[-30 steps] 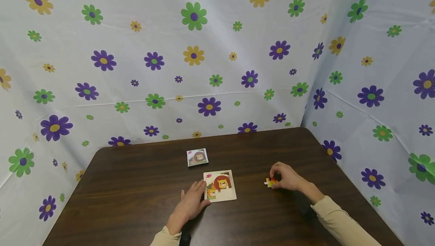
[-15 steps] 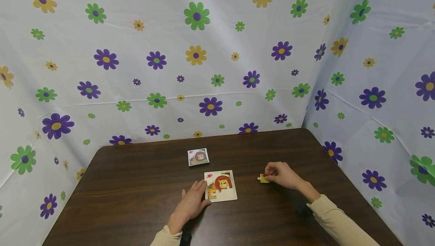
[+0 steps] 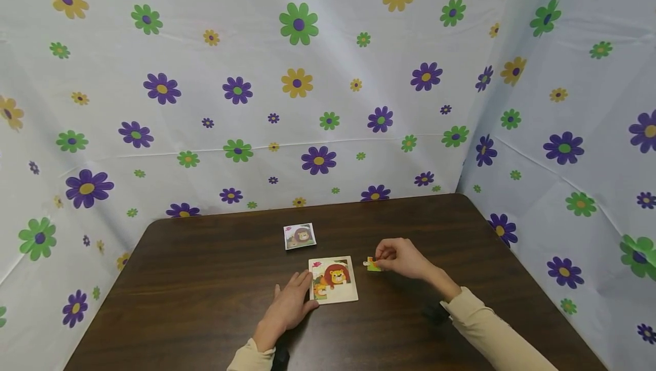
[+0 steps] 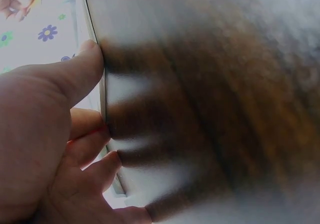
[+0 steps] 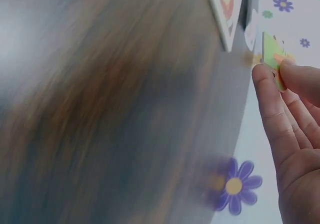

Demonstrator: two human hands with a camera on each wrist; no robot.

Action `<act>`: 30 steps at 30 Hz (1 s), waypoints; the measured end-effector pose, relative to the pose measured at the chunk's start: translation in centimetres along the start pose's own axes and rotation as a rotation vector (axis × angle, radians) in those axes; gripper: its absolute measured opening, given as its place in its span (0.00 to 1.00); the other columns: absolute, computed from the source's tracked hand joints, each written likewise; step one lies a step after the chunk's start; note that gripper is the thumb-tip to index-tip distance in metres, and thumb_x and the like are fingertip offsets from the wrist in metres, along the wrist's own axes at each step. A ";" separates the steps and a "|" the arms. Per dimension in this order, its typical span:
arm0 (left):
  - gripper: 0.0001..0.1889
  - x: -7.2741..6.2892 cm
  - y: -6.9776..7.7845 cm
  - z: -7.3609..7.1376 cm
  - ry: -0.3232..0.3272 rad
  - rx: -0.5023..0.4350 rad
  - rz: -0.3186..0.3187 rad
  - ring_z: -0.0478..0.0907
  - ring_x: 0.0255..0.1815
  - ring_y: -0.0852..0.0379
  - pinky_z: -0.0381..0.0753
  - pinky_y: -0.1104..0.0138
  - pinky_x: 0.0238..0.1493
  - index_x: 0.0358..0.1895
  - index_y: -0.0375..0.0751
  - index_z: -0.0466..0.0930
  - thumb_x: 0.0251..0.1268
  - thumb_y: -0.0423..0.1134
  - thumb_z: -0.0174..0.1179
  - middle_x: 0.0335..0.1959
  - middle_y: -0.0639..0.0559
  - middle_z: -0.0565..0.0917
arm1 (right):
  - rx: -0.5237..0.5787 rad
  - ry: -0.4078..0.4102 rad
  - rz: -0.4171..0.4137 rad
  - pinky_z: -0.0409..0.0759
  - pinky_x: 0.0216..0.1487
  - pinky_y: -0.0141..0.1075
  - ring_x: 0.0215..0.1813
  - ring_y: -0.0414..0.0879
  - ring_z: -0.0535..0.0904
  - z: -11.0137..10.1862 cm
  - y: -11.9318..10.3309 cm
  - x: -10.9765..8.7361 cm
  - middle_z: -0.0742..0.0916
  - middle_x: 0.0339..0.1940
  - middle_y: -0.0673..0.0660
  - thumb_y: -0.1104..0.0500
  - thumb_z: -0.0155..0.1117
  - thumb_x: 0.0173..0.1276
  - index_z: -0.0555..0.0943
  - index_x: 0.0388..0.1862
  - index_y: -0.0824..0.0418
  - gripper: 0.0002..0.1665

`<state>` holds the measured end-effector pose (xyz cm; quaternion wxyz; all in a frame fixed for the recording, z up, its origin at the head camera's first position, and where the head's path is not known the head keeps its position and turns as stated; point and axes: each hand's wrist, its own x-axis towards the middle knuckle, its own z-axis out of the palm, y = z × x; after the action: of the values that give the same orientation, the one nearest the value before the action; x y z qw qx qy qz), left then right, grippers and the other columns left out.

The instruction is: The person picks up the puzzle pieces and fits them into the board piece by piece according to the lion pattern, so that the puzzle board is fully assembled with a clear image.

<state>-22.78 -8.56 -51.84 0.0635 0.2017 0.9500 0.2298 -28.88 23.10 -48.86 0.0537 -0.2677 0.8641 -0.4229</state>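
A square wooden puzzle board (image 3: 342, 296) lies on the table with a lion picture partly filled in; bare wood shows at its lower right. My left hand (image 3: 287, 305) rests along the board's left side, thumb at the near corner. In the left wrist view the fingertips and thumb (image 4: 90, 59) touch the board's edge. My right hand (image 3: 408, 260) pinches a small green and orange puzzle piece (image 3: 371, 266) between thumb and fingers, held off the board to its right. The right wrist view shows this puzzle piece (image 5: 269, 49) on edge, partly covered by the thumb.
A small card (image 3: 299, 237) with the same lion picture lies behind the board. The dark wood table (image 3: 205, 280) ends at a flowered curtain (image 3: 256, 132) at the back and on the right.
My right hand has carried the puzzle piece leftward, from the right part of the table to near the board. My left hand stays at the board's side.
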 end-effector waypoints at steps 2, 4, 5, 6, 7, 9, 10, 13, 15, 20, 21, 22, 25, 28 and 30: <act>0.33 0.0 0.0 0.0 -0.002 0.000 -0.001 0.61 0.69 0.36 0.55 0.26 0.53 0.66 0.32 0.67 0.62 0.46 0.64 0.68 0.38 0.68 | 0.004 -0.002 -0.006 0.80 0.29 0.31 0.25 0.37 0.80 0.4 -0.4 0.4 0.85 0.26 0.49 0.63 0.69 0.61 0.80 0.31 0.60 0.05; 0.33 -0.1 0.0 -0.1 -0.003 -0.004 -0.002 0.61 0.69 0.36 0.55 0.26 0.53 0.66 0.32 0.67 0.62 0.46 0.64 0.68 0.38 0.68 | 0.015 -0.013 -0.014 0.81 0.30 0.31 0.26 0.38 0.80 0.9 -0.7 0.9 0.85 0.26 0.49 0.64 0.69 0.61 0.80 0.32 0.60 0.05; 0.33 -0.1 0.0 -0.1 -0.004 -0.004 -0.002 0.61 0.69 0.36 0.55 0.26 0.53 0.66 0.32 0.67 0.62 0.46 0.64 0.68 0.38 0.68 | 0.018 -0.018 -0.018 0.81 0.31 0.31 0.26 0.38 0.80 1.1 -0.9 1.1 0.85 0.26 0.49 0.64 0.70 0.61 0.80 0.31 0.60 0.05; 0.33 -0.1 0.0 -0.1 -0.005 -0.007 -0.004 0.61 0.69 0.36 0.55 0.26 0.53 0.66 0.32 0.67 0.62 0.46 0.64 0.68 0.38 0.68 | 0.022 -0.024 -0.020 0.81 0.31 0.31 0.26 0.38 0.80 1.3 -1.1 1.2 0.85 0.26 0.49 0.64 0.70 0.61 0.80 0.31 0.60 0.05; 0.33 -0.1 0.0 -0.1 -0.005 -0.009 -0.005 0.61 0.69 0.36 0.54 0.26 0.53 0.67 0.32 0.67 0.62 0.46 0.64 0.68 0.38 0.68 | 0.024 -0.029 -0.022 0.81 0.31 0.31 0.26 0.38 0.81 1.6 -1.3 1.4 0.85 0.27 0.49 0.64 0.70 0.61 0.80 0.32 0.60 0.05; 0.33 -0.1 0.0 -0.2 -0.005 -0.010 -0.007 0.61 0.69 0.36 0.54 0.26 0.54 0.67 0.32 0.67 0.63 0.46 0.63 0.68 0.38 0.67 | 0.024 -0.037 -0.025 0.81 0.32 0.31 0.27 0.37 0.81 2.1 -1.7 1.8 0.85 0.27 0.49 0.64 0.70 0.60 0.80 0.32 0.60 0.05; 0.33 -0.1 0.0 -0.2 -0.005 -0.010 -0.008 0.61 0.70 0.36 0.54 0.26 0.54 0.67 0.32 0.67 0.63 0.46 0.63 0.68 0.38 0.67 | 0.022 -0.042 -0.026 0.81 0.33 0.30 0.27 0.37 0.81 2.4 -1.9 2.0 0.85 0.27 0.49 0.64 0.70 0.60 0.81 0.32 0.60 0.05; 0.33 -0.1 0.0 -0.2 -0.003 -0.004 -0.005 0.61 0.70 0.36 0.54 0.27 0.54 0.67 0.32 0.67 0.63 0.46 0.63 0.68 0.38 0.68 | 0.019 -0.063 -0.020 0.81 0.34 0.29 0.29 0.36 0.81 3.2 -2.7 2.5 0.85 0.28 0.48 0.64 0.71 0.59 0.81 0.31 0.60 0.06; 0.33 -0.1 0.1 -0.2 -0.002 -0.003 -0.005 0.61 0.69 0.36 0.55 0.27 0.53 0.66 0.32 0.68 0.62 0.46 0.64 0.68 0.38 0.68 | 0.016 -0.077 -0.015 0.81 0.34 0.29 0.30 0.37 0.80 3.8 -3.1 2.6 0.84 0.28 0.47 0.64 0.71 0.59 0.81 0.31 0.59 0.06; 0.32 0.0 0.2 -0.2 -0.004 0.002 -0.013 0.61 0.69 0.36 0.55 0.27 0.53 0.66 0.32 0.68 0.62 0.46 0.64 0.68 0.38 0.68 | 0.011 -0.098 -0.014 0.80 0.34 0.28 0.30 0.36 0.79 5.2 -3.5 3.0 0.84 0.27 0.46 0.64 0.71 0.59 0.81 0.31 0.59 0.06; 0.33 0.0 0.2 -0.2 -0.004 0.004 -0.015 0.61 0.69 0.36 0.55 0.27 0.53 0.66 0.32 0.68 0.62 0.46 0.64 0.68 0.38 0.68 | 0.011 -0.102 -0.014 0.80 0.34 0.28 0.30 0.35 0.79 5.4 -3.4 3.0 0.84 0.28 0.46 0.64 0.71 0.59 0.81 0.31 0.59 0.06; 0.33 0.0 0.3 -0.2 -0.004 0.004 -0.016 0.61 0.69 0.36 0.55 0.27 0.53 0.66 0.32 0.68 0.62 0.46 0.64 0.68 0.38 0.68 | 0.015 -0.108 -0.011 0.80 0.33 0.28 0.30 0.35 0.79 5.7 -3.4 3.1 0.84 0.28 0.46 0.64 0.71 0.59 0.81 0.30 0.59 0.06; 0.33 0.0 0.2 -0.1 0.000 0.001 -0.014 0.61 0.69 0.36 0.55 0.27 0.53 0.66 0.32 0.68 0.62 0.46 0.64 0.68 0.38 0.68 | 0.037 -0.126 0.013 0.80 0.32 0.28 0.28 0.35 0.80 6.4 -3.3 3.1 0.84 0.27 0.47 0.63 0.72 0.58 0.81 0.30 0.59 0.06; 0.32 -0.1 0.2 -0.1 0.001 -0.001 -0.010 0.61 0.69 0.36 0.55 0.27 0.53 0.66 0.32 0.68 0.62 0.46 0.64 0.68 0.38 0.68 | 0.065 -0.131 0.032 0.80 0.28 0.29 0.26 0.35 0.80 7.1 -3.2 3.1 0.84 0.27 0.47 0.64 0.72 0.58 0.81 0.30 0.61 0.06; 0.32 -0.1 0.2 0.0 0.001 0.000 -0.007 0.62 0.69 0.36 0.55 0.26 0.53 0.66 0.32 0.68 0.62 0.46 0.64 0.68 0.38 0.68 | 0.069 -0.127 0.045 0.79 0.27 0.29 0.25 0.35 0.80 7.5 -3.2 3.1 0.85 0.26 0.47 0.64 0.72 0.58 0.82 0.30 0.61 0.06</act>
<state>-22.67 -8.43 -51.72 0.0636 0.1984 0.9507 0.2298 -27.77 14.72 -50.81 0.1273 -0.2724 0.8497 -0.4332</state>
